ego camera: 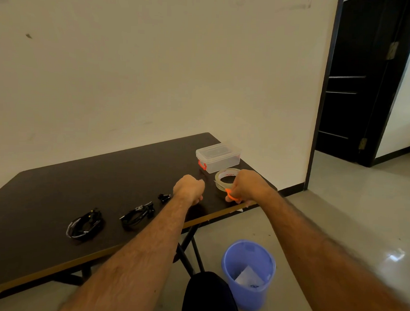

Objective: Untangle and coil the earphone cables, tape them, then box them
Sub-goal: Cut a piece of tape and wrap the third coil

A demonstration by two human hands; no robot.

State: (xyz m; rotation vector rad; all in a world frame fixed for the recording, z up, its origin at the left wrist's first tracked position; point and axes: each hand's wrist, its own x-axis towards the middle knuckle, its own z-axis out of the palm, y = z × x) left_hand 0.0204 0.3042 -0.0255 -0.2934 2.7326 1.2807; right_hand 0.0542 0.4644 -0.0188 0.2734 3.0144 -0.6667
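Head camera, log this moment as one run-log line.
left hand fist on table | right hand grips orange scissors by tape roll | two coiled cables lying | box lidded

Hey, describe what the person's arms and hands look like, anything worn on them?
Both forearms are bare and hairy, with no sleeves in view. The left hand and right hand wear no gloves. No watch, ring or bracelet shows on either.

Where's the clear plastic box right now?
Head view: the clear plastic box with red latches sits lid-on at the dark table's far right corner, just behind the tape roll.
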